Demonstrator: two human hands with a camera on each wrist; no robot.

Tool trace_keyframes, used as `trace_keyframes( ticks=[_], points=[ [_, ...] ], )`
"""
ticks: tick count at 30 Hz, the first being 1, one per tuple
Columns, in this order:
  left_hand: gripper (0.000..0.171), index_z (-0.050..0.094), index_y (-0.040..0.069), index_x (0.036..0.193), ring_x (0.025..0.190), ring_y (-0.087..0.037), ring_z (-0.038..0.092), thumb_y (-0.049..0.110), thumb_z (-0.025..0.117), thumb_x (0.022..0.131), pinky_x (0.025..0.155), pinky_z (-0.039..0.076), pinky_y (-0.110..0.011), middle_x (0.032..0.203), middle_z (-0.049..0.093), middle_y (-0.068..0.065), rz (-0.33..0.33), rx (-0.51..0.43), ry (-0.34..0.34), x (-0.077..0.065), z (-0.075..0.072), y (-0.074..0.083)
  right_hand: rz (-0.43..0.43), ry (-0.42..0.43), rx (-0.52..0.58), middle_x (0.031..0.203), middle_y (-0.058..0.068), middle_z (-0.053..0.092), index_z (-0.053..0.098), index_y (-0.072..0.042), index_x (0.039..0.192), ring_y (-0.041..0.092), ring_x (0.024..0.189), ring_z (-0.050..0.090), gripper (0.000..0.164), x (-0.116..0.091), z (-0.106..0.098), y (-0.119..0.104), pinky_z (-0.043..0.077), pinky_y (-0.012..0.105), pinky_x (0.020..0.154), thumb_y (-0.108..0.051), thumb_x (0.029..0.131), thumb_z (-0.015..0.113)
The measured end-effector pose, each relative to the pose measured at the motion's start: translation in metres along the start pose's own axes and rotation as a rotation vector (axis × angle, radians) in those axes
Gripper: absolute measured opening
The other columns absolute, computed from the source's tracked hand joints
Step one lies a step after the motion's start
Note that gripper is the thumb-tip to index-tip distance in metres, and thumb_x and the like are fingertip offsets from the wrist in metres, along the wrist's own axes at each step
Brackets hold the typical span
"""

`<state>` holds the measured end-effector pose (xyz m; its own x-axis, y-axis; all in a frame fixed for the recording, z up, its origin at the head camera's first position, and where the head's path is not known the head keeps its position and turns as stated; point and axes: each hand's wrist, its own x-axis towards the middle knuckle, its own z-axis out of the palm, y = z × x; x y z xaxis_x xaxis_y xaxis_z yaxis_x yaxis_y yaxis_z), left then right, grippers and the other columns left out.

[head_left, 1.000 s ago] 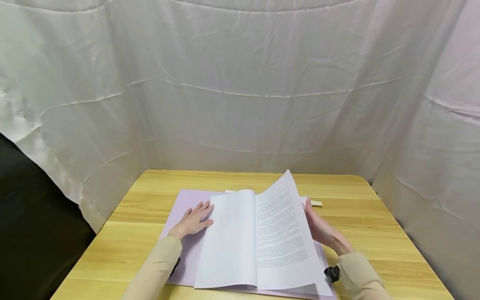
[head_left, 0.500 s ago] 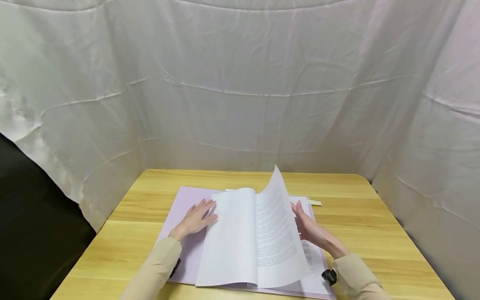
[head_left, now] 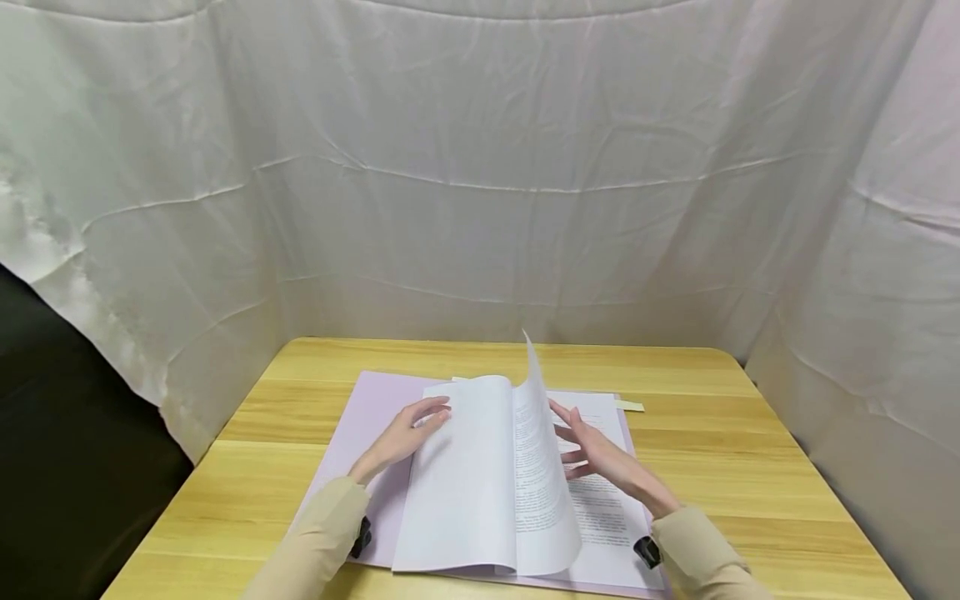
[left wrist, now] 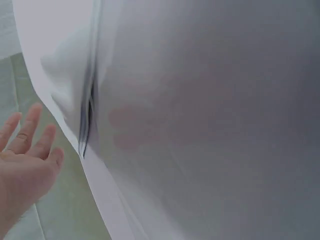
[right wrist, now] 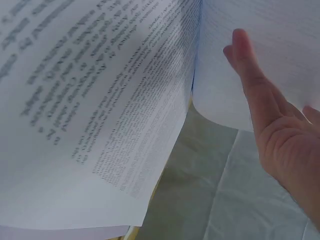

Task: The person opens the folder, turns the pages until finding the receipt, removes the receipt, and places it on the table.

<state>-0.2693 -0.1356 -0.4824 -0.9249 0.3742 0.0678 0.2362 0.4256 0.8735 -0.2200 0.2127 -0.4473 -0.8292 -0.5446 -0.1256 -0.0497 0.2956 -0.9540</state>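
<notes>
A lilac folder (head_left: 392, 392) lies open on the table with printed sheets in it. Blank-looking turned pages (head_left: 465, 475) lie on its left side. From the middle rises one curved printed page (head_left: 536, 500), its far corner up. My right hand (head_left: 600, 454) is behind that page, fingers spread and extended against or very near it; the right wrist view also has this hand (right wrist: 280, 115) along the page. Over the left pages' outer edge is my left hand (head_left: 408, 433), fingers loosely bent, holding nothing; it shows (left wrist: 27, 165) at the left wrist view's edge.
A lower printed sheet (head_left: 600, 517) lies flat on the folder's right side. A pale tab (head_left: 629, 406) sticks out at its upper right. The wooden table (head_left: 720, 467) is surrounded by white curtains (head_left: 480, 233); something black (head_left: 67, 450) is at far left.
My right hand has moved left, and the lifted page has swung left and more upright, uncovering the printed sheet beneath. My left hand has shifted slightly right over the left pages.
</notes>
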Motion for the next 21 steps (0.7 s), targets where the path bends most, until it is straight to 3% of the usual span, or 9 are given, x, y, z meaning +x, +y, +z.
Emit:
trace_keyframes(
  ticks=[10, 15, 21],
  points=[
    [0.050, 0.044, -0.008, 0.146, 0.133, -0.041, 0.056, 0.023, 0.048, 0.108, 0.117, 0.041, -0.050, 0.138, 0.060, -0.028, 0.054, -0.230, -0.079, 0.004, 0.009, 0.014, -0.070, -0.034, -0.018, 0.166, 0.027, 0.015, 0.013, -0.014, 0.163, 0.056, 0.137, 0.044, 0.058, 0.014, 0.006, 0.003, 0.053, 0.058, 0.102, -0.041, 0.112, 0.013],
    [0.053, 0.042, -0.010, 0.147, 0.130, -0.040, 0.059, 0.027, 0.045, 0.109, 0.117, 0.043, -0.045, 0.138, 0.060, -0.028, 0.034, -0.316, -0.121, 0.006, 0.012, 0.019, -0.038, -0.003, -0.051, 0.167, 0.023, 0.018, 0.018, -0.015, 0.163, 0.053, 0.138, 0.045, 0.057, 0.019, 0.010, 0.003, 0.053, 0.057, 0.103, -0.041, 0.112, 0.019],
    [0.059, 0.040, -0.011, 0.148, 0.129, -0.037, 0.060, 0.032, 0.045, 0.109, 0.113, 0.048, -0.041, 0.142, 0.056, -0.031, -0.040, -0.427, -0.147, 0.007, 0.014, 0.023, -0.025, 0.018, -0.092, 0.167, 0.021, 0.021, 0.022, -0.014, 0.162, 0.051, 0.139, 0.045, 0.057, 0.022, 0.012, 0.003, 0.052, 0.056, 0.103, -0.040, 0.112, 0.022]
  ],
)
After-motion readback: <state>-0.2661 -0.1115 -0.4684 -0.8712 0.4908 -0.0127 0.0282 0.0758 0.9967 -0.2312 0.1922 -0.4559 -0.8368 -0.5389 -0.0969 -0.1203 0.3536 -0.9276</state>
